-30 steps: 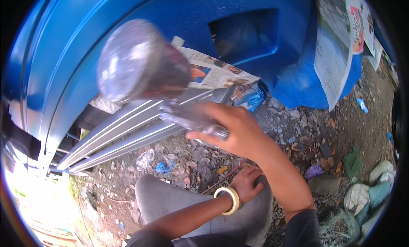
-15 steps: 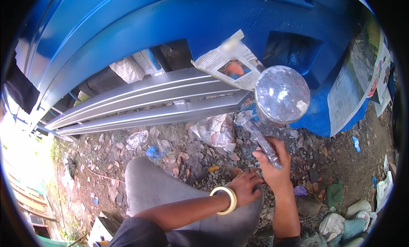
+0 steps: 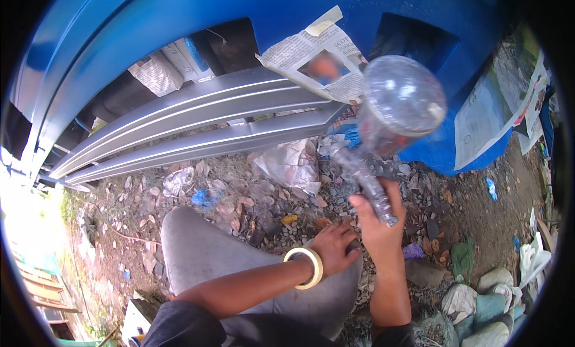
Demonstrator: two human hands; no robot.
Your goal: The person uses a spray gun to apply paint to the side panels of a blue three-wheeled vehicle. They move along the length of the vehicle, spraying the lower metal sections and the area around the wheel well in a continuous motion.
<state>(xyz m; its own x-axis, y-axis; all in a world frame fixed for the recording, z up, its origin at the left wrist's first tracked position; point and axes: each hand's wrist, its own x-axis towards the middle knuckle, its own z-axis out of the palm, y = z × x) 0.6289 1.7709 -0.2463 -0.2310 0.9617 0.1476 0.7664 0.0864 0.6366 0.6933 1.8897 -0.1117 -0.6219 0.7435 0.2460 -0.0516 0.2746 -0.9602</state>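
Note:
My right hand [image 3: 383, 224] is wrapped round the handle of a silver paint spray gun [image 3: 368, 188], held upright with its round, stained cup [image 3: 404, 98] on top. The gun's front end is near the right end of a grey slatted bar [image 3: 203, 122], under a blue vehicle body [image 3: 287, 11]. My left hand [image 3: 334, 248] lies over my grey-clad knee [image 3: 197, 245], holding nothing, its fingers loosely bent. A roll of cream masking tape [image 3: 317, 268] hangs round my left wrist. Taped newspaper [image 3: 287, 56] covers part of the blue body beside the cup.
More newspaper [image 3: 488, 131] hangs at the right. Crumpled paper [image 3: 290, 167], dry leaves and stones lie on the dirt ground [image 3: 138, 209]. Several pale sacks [image 3: 494, 278] and a green cloth [image 3: 462, 257] lie at the lower right.
The spray gun has risen slightly, and its cup has tilted so more of its side shows. The whole view has shifted a little. My left hand stays on the knee.

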